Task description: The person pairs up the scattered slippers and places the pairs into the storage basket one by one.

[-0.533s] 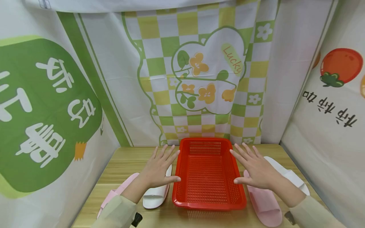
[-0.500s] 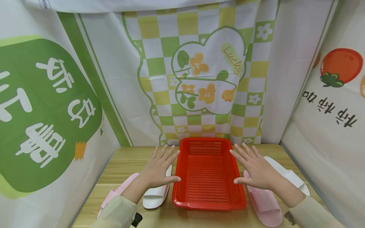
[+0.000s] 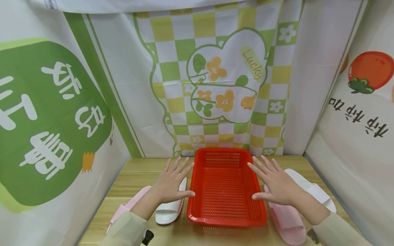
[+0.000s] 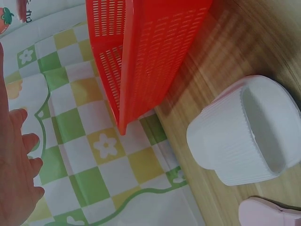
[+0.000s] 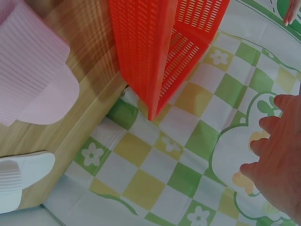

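Red basket (image 3: 226,222) stands in the middle of the wooden table (image 3: 144,171), directly in front of you, with its long sides running away from you and its slotted floor showing. Your left hand (image 3: 172,182) hangs over the table at the basket's left side, wide, fingers spread and thumb pointing in toward the rim. Your right hand (image 3: 274,181) mirrors it at the right side, just as wide, with its thumb also turned inward. In the head view your left thumb and your right fingertips overlap the basket's edges, but your wrist views show each hand apart from it.

Four slippers lie on the table, two on each side of the basket. Left of it, you have a white slipper (image 3: 169,208) just beside the basket, partly under your left hand, and farther out a pink slipper (image 3: 138,196), partly covered by your forearm. Right of it, another pink slipper (image 3: 286,222) lies close to the basket, and another white slipper (image 3: 317,193) lies beyond, partly behind your right forearm. Behind the table you face a checked cloth (image 3: 170,71) printed with flowers and the word "Lucky". Your pale sleeves (image 3: 126,227) reach your wrists.
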Motion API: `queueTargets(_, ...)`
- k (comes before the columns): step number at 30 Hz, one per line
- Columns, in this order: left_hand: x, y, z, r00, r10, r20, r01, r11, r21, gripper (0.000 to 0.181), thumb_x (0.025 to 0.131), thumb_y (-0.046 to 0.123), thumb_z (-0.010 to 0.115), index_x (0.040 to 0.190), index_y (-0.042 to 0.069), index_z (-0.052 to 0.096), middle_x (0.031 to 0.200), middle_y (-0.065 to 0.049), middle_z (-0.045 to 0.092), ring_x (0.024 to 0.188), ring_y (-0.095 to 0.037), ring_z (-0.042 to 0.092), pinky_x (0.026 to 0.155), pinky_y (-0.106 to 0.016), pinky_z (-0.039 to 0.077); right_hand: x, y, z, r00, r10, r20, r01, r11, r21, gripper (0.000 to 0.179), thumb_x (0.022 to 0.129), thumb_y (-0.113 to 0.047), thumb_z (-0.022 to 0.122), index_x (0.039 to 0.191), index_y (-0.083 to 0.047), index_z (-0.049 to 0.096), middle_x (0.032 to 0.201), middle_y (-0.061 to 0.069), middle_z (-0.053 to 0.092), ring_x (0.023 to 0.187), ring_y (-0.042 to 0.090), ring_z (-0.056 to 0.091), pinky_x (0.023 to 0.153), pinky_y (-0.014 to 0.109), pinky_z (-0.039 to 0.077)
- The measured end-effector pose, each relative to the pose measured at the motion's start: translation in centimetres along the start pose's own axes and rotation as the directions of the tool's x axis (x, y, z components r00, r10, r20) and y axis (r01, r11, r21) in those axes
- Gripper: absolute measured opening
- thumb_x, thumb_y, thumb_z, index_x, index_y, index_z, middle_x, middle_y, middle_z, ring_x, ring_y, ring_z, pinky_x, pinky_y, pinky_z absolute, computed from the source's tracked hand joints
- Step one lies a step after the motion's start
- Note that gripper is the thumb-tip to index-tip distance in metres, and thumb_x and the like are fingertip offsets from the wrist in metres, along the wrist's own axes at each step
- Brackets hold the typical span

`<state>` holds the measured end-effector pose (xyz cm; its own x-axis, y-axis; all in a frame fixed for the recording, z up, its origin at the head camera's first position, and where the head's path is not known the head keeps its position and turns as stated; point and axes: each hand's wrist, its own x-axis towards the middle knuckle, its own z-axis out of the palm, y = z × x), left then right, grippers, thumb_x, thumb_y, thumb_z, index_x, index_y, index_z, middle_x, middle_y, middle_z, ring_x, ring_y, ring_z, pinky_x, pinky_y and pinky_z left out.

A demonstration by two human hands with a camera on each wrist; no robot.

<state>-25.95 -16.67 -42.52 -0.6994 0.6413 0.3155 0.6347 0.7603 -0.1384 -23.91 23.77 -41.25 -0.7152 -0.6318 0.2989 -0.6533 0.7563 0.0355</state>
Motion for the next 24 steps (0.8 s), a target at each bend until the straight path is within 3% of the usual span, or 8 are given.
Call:
queueTargets(7,-0.09,0.05,-0.16,1.000,0.000,0.010,0.000,1.000,-0.014,0.102,0.082,0.085,0.021,0.155,0.014,0.025,0.159,-0.011,0.020,0.144,-0.038,0.014,0.112,-0.060,0.008,0.06,-0.10,0.11,1.000,0.008,0.008,-0.008,1.000,0.007,0.100,0.081,-0.072,0.055,0.155,-0.013,0.023,0.160,0.013,0.012,0.144,0.041,0.009,0.110,0.063,0.012)
queueTargets(24,-0.28,0.14,-0.31,1.000,-0.009,0.029,0.009,1.000,0.002,0.101,0.082,0.084,0.027,0.155,0.013,0.025,0.159,-0.012,0.019,0.144,-0.038,0.013,0.112,-0.060,0.009,-0.05,-0.22,0.22,1.000,0.008,0.010,-0.008,0.999,0.032,0.099,0.082,-0.072,0.054,0.155,-0.011,0.024,0.161,0.013,0.010,0.144,0.042,0.008,0.113,0.059,0.007)
